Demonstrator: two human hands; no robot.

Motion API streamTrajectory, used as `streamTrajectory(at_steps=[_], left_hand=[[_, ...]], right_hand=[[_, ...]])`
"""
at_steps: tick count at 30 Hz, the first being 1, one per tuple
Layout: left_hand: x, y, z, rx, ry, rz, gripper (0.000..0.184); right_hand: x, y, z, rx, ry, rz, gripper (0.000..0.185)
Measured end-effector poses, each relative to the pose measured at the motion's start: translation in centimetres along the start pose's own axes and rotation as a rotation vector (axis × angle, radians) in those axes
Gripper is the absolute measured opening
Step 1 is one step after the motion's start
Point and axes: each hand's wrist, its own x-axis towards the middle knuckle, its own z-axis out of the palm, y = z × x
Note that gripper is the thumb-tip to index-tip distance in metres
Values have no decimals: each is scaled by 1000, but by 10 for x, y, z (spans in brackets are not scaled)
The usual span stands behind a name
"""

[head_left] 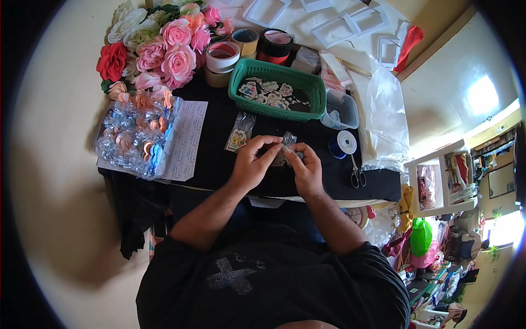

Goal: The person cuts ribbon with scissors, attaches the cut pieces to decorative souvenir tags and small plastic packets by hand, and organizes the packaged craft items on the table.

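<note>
My left hand (pixel 256 162) and my right hand (pixel 307 169) meet over the black-covered table, both with fingertips pinched together. Between them is a small transparent plastic bag (pixel 289 138), its top edge at the fingertips. Its contents are mostly hidden behind the fingers. Just left of my hands lies another transparent bag (pixel 239 132) with small colourful cutouts inside. Beyond my hands stands a green plastic basket (pixel 279 112) holding several white cutouts (pixel 268 94) with coloured prints.
Scissors (pixel 358 176) and a blue-wound spool (pixel 345 143) lie at right, near a transparent tub (pixel 350 118). Tape rolls (pixel 222 57) and artificial roses (pixel 176 55) stand behind. At left, a box of plastic-wrapped pieces (pixel 137 140) rests on a printed sheet (pixel 188 137).
</note>
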Motion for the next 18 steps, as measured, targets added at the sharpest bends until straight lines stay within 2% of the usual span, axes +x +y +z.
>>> streamTrajectory(at_steps=[5,10,11,12,14,16,18], left_hand=[[-1,14,-3,-177,-44,-187,21],[-2,11,-1,-281,-42,-179,20],[-1,17,-3,-297,-53,-245,21],[-2,7,-3,-237,-51,-174,23],[-3,9,-3,-300,-71,-207,24],[-3,4,-1,-349,-49,-156,24],[-3,4,-9,-104,-125,-156,28]], right_hand=[[2,2,0,-30,-7,23,15],[0,0,4,-8,18,-24,13],[-1,-2,5,38,10,-8,11],[-1,-2,3,-66,15,-31,11],[-1,-2,3,-34,16,-39,10],[0,-1,5,-56,11,-87,9],[4,0,11,-82,22,-131,8]])
